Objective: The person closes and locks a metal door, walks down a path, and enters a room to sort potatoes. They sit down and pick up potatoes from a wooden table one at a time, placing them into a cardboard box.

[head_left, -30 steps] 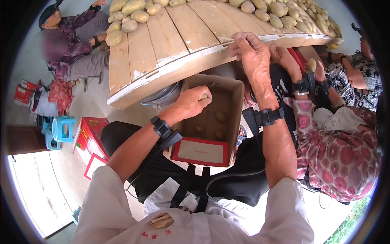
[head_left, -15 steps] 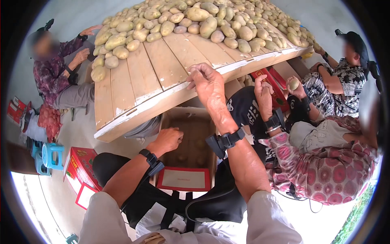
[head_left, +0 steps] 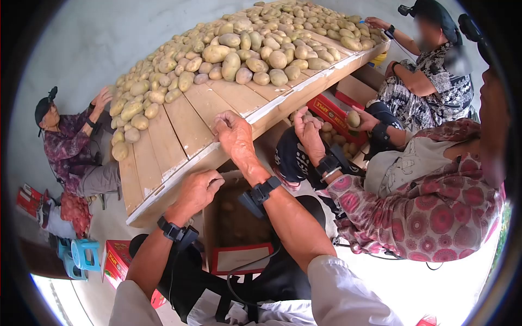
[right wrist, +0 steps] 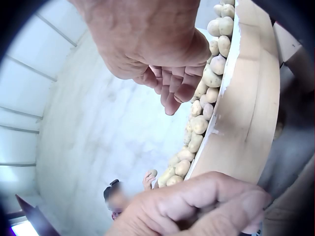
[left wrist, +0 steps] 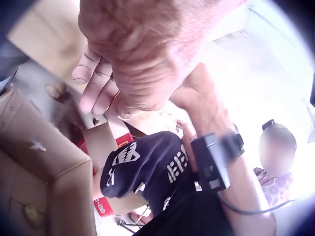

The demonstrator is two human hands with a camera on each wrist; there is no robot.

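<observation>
My left hand (head_left: 193, 193) hangs beside the front edge of the wooden table (head_left: 204, 111), its fingers loosely bent with nothing between them. In the left wrist view those fingers (left wrist: 96, 93) droop downward. My right hand (head_left: 235, 136) is over the table's near edge, fingers also loosely curled and empty in the right wrist view. Beyond it, a large pile of potatoes (head_left: 231, 64) covers the far part of the boards. Below both hands, between my knees, an open cardboard box (head_left: 242, 259) holds a few potatoes, one (left wrist: 33, 215) showing in the left wrist view.
On my right, a person in a patterned sleeve (head_left: 418, 217) holds a potato (head_left: 353, 119) over a red apple box (head_left: 331, 117). Another person sits beyond, and one at the table's left end (head_left: 68, 146). Blue stools (head_left: 86, 254) and a red carton (head_left: 117, 261) are at left.
My left hand held a potato over the box a second ago; now it is empty and raised to the table edge. My view has shifted right and up, showing more of the pile.
</observation>
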